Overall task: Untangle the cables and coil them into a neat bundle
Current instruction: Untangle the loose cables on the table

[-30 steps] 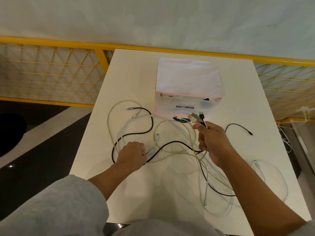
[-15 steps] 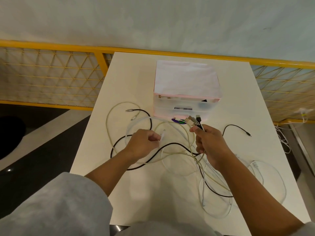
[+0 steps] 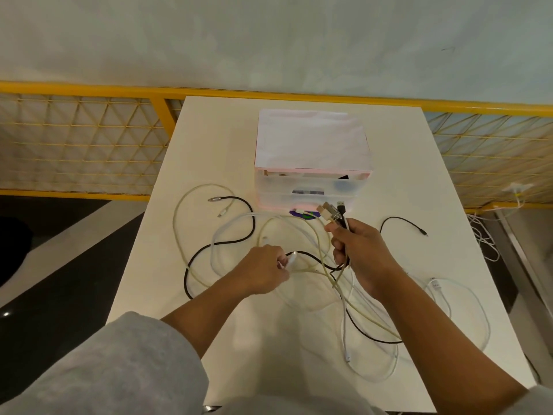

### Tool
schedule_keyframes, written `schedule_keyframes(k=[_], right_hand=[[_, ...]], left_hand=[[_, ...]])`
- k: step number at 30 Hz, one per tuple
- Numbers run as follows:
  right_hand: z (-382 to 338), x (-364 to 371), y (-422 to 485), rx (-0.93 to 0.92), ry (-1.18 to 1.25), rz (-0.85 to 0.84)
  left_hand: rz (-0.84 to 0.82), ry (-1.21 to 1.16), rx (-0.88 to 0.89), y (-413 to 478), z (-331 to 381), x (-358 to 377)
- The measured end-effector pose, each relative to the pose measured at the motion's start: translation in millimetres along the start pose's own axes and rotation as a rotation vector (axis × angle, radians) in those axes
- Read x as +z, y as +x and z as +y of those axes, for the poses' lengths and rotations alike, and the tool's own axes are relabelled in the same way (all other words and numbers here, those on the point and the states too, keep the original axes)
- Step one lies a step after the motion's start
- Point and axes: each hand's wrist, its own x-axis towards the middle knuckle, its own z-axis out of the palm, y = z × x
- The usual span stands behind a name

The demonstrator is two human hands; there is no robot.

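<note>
A grey sleeve (image 3: 113, 366) covers the left arm at the near edge; both forearms are bare and reach out over the white desk (image 3: 209, 139); the cables (image 3: 344, 324) lie on the desk in one tangle between and around the two hands, and I cannot tell how many run through it; nearest, a white cable (image 3: 395, 362) makes a wide loop with one free tip beside it; a white loop (image 3: 436, 286) lies out to the right, with one plug at its inner end; the left hand (image 3: 263, 272) sits low over the middle of the tangle, its fingers (image 3: 279, 265) curled and pinching one white plug (image 3: 291, 259); the right hand (image 3: 362, 250), just beside it, has its fingers (image 3: 338, 244) clenched round a bunch of strands, and three plugs (image 3: 332, 212) stick up out of the fist: one beige, one silver, one black; a black cable (image 3: 253, 218) curves past the left hand and ends in one silver tip further left; a cream cable (image 3: 175, 217) arcs round it on the outside; one thin black lead (image 3: 399, 217) runs off to the right of the fist; beyond stands one translucent box (image 3: 311, 187) with a pink rim, one white sheet (image 3: 311, 142) on top and something purple (image 3: 302, 216) at its foot; behind the desk is one yellow railing (image 3: 299, 95) with mesh, then a pale wall (image 3: 269, 40).
</note>
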Motion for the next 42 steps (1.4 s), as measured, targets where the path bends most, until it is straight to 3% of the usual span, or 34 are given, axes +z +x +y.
schedule_keyframes(k=[2, 6, 12, 20, 25, 28, 31, 34, 42], right_hand=[[1.5, 2.4, -0.7, -0.015, -0.011, -0.023], [2.8, 12.8, -2.5, -0.061, -0.069, -0.071], [5.1, 20.7, -3.6, -0.156, -0.184, -0.115], [6.4, 9.8, -11.8, -0.202, -0.339, -0.130], [13.7, -2.0, -18.6, -0.195, -0.534, -0.154], [17.2, -17.1, -24.6, -0.219, -0.518, -0.088], [21.7, -47.8, -26.8, -0.164, -0.448, 0.110], [41.3, -88.4, -25.8, -0.038, -0.542, 0.266], [100.5, -140.8, -39.3, 0.352, -1.031, 0.337]], left_hand=[[-0.017, 0.049, -0.005, 0.0, 7.5, -6.3], [-0.031, -0.125, -0.017, -4.3, 41.4, -21.0], [-0.051, -0.080, -0.028, -4.7, 60.1, -15.3], [-0.050, -0.845, -0.142, 4.7, 71.5, 4.4], [0.005, -1.047, -0.208, 12.1, 84.6, 12.6], [-0.015, -1.184, -0.216, 17.4, 90.5, 13.8], [-0.074, -1.345, -0.232, 20.3, 96.8, 15.6], [-0.100, -1.401, -0.226, 21.8, 100.6, 19.6], [-0.096, -1.386, -0.209, 27.9, 104.0, 24.8]])
